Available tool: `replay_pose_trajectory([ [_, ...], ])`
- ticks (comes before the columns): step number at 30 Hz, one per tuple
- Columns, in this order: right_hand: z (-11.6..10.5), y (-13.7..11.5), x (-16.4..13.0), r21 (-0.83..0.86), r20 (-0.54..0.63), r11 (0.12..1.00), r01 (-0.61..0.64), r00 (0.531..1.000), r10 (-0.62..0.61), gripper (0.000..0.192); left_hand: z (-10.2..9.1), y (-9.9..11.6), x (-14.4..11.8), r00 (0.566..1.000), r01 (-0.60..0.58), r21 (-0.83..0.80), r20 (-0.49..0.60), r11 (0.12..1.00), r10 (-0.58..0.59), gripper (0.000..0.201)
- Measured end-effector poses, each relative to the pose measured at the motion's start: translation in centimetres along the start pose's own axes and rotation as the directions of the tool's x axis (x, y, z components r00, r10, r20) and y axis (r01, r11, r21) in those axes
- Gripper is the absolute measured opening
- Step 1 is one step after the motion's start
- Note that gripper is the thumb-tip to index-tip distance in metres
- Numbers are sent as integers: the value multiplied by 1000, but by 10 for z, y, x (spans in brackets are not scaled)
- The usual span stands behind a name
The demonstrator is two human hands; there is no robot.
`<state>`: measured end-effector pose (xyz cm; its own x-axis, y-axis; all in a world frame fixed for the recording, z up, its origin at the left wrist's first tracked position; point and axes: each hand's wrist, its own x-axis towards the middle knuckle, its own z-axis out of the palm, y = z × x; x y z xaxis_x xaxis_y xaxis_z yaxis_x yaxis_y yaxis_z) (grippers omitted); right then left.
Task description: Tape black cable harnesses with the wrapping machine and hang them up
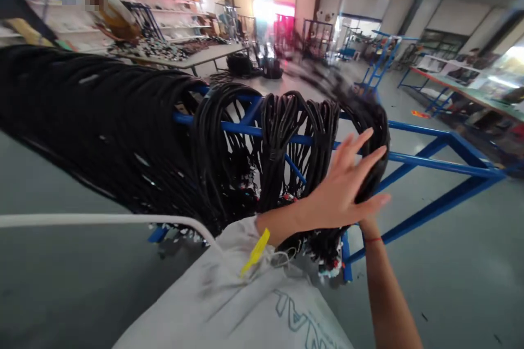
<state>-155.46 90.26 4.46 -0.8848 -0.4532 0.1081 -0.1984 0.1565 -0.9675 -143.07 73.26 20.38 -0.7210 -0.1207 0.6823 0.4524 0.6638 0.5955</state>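
Bundles of black cable harness (278, 142) hang looped over the blue rails of a metal rack (434, 161). My left hand (347, 185) reaches across to the rightmost cable bundle (374, 125), fingers spread, held in front of or against its near side. Beneath it comes my right hand (367, 224), with a red string at the wrist. Its fingers are hidden behind the left hand and the cables, so its grip does not show. Loose cable ends from this bundle blur through the air beyond the rack. Small white and coloured connectors (331, 267) hang low at the cable ends.
A long dense row of black cables (102, 131) covers the rack's left side. A person (118, 19) is beyond it, near a table (200, 55) heaped with parts. Another workbench (462, 87) and a blue stand (380, 60) are at the right. A white tube (123, 220) crosses the left.
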Motion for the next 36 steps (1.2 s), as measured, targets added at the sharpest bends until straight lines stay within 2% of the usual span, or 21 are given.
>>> replay_pose_trajectory([
  [2, 3, 10, 8, -34, -6, 999, -32, 999, 32, 57, -47, -20, -18, 990, 20, 265, -143, 964, 19, 44],
  [4, 3, 5, 13, -86, -83, 996, -38, 996, 31, 56, -94, -58, -31, 944, 200, 461, -326, 865, -44, 40],
  [5, 5, -1, 16, -113, -135, 993, -35, 991, 20, 56, -115, -82, -34, 919, 294, 529, -385, 796, -84, 40],
  [7, 16, -23, 27, -163, -175, 986, -29, 985, 0, 57, -145, -128, -37, 891, 417, 621, -423, 663, -165, 40],
  [9, 33, -53, 47, -193, -92, 981, -34, 996, 17, 58, -158, -162, -37, 885, 453, 670, -419, 588, -205, 39],
  [11, 48, -83, 71, -224, -26, 974, -39, 999, 34, 60, -158, -178, -37, 885, 456, 685, -420, 568, -204, 40],
  [14, 52, -118, 96, -414, -37, 910, 12, 999, -29, 63, -150, -179, -39, 876, 463, 675, -445, 574, -183, 41],
  [18, 18, -141, 98, -784, 44, 616, 70, 997, -58, 65, -149, -174, -42, 873, 469, 655, -446, 592, -197, 40],
  [20, -4, -147, 103, -889, -26, 454, 56, 984, -174, 63, -147, -167, -42, 875, 463, 629, -435, 624, -211, 41],
  [22, -20, -149, 119, -947, -109, 321, -32, 968, -226, 54, -137, -154, -40, 885, 442, 580, -407, 684, -227, 43],
  [24, -28, -145, 140, -969, -142, 216, -118, 984, -102, 46, -118, -138, -38, 898, 411, 521, -371, 749, -235, 52],
  [26, -31, -135, 156, -976, -141, 164, -145, 989, 37, 49, -94, -127, -38, 893, 407, 468, -385, 785, -234, 69],
  [28, -32, -121, 164, -978, -130, 169, -126, 992, -10, 54, -71, -128, -44, 843, 459, 407, -480, 790, -242, 87],
  [29, -33, -113, 165, -979, -111, 179, -97, 992, -66, 56, -61, -133, -49, 799, 502, 355, -540, 789, -266, 93],
  [31, -35, -101, 164, -983, -46, 183, -11, 981, -190, 58, -46, -148, -65, 691, 599, 186, -610, 779, -386, 96],
  [33, -35, -94, 163, -987, -1, 153, 47, 954, -301, 59, -36, -162, -81, 589, 673, -9, -599, 740, -543, 80],
  [34, -34, -93, 162, -989, 9, 137, 59, 941, -339, 60, -34, -166, -86, 554, 690, -79, -582, 719, -595, 68],
  [36, -30, -93, 161, -992, 22, 108, 70, 918, -396, 63, -38, -167, -88, 527, 685, -137, -585, 716, -616, 47],
])
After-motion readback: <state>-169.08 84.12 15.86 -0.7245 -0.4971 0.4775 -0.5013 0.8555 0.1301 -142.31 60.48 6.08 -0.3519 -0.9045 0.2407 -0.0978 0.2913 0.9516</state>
